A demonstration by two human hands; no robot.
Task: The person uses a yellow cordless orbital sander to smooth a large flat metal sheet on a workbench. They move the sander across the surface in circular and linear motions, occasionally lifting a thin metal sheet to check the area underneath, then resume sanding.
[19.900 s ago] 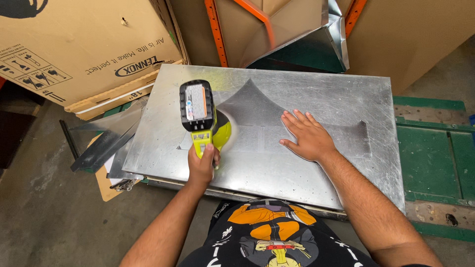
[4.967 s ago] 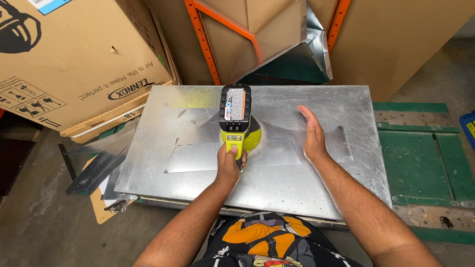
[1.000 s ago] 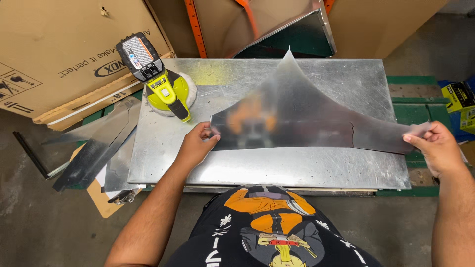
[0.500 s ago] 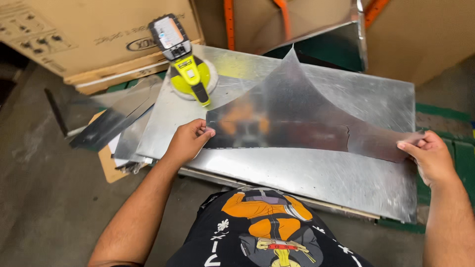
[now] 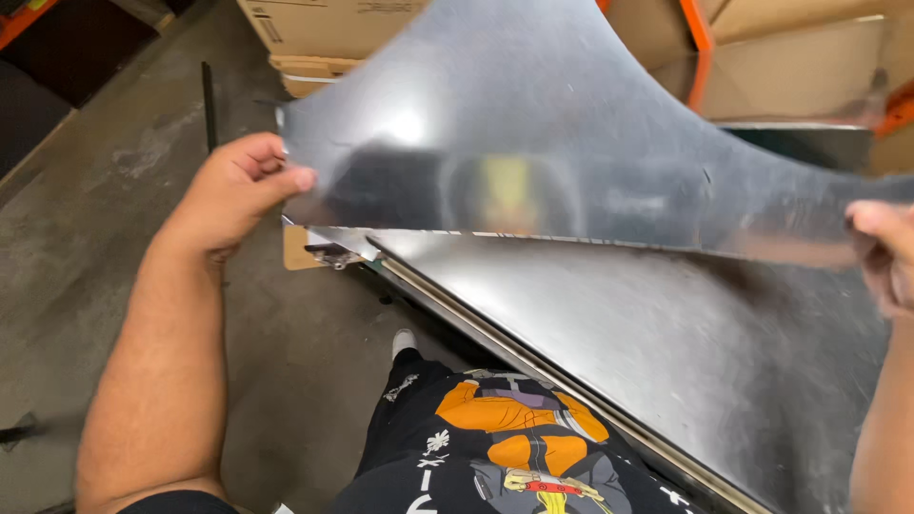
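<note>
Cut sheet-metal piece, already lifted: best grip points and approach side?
Pinch the two narrow ends, coming in from each side, as the left hand and right hand do on the cut metal piece. It is wide, thin and curved, so end grips probably limit flexing. Its long lower edge looks sharp.

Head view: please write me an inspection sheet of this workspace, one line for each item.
Surface: a large flat metal sheet lies as the work top, its near edge running across the picture at a slant.
Job's things: a cut metal piece with curved edges, shiny, held up above the sheet.
Clutter: a small clamp-like part at the sheet's corner; what it is cannot be told.
Hands: left hand grips the piece's left corner; right hand, blurred, holds its right tip.
Cables: nothing seen.
Surroundings: concrete floor, cardboard boxes, orange rack post.
</note>
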